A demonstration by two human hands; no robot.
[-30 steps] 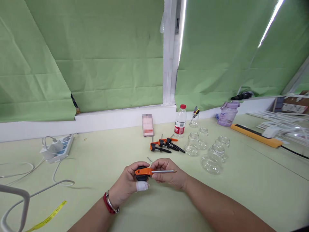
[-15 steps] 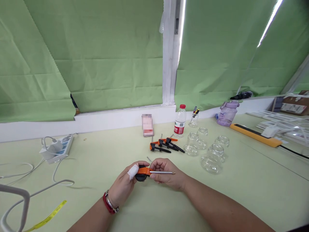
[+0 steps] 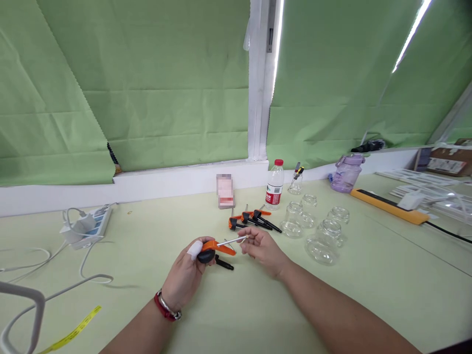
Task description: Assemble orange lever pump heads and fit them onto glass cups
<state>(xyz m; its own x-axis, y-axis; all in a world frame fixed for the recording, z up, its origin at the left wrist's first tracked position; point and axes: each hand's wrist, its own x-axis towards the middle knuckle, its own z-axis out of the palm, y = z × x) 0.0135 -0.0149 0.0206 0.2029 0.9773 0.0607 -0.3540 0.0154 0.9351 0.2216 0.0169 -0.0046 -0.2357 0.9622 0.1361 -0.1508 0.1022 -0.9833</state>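
Fingers of the left hand are closed around the orange and black pump, white-wrapped thumb on top; fingers of the right hand are at the far end of its metal tube. Can't tell if they pinch it. Pump is off the table, near side, about mid-width.

Left to right:
- Yellow strip and white cables, far left.
- White power strip near back edge. Wide gap from it to left hand.
- Black stem points right from just beside left fingers, below the orange arm.
- Pink box upright at the back, near the wall.
- Three spare pumps lie bunched and overlapping just beyond right fingers. Tight on that side.
- Red-capped bottle upright behind them.
- Tool jar right of bottle, handles sticking up.
- Four glass jars grouped right of spare pumps. Right hand is apart from them; gap is moderate, narrower at the back by the spare pumps.
- Purple jug near back edge.
- Orange power strip runs diagonally, well apart from both hands.
- White trays stacked far right, carton behind.
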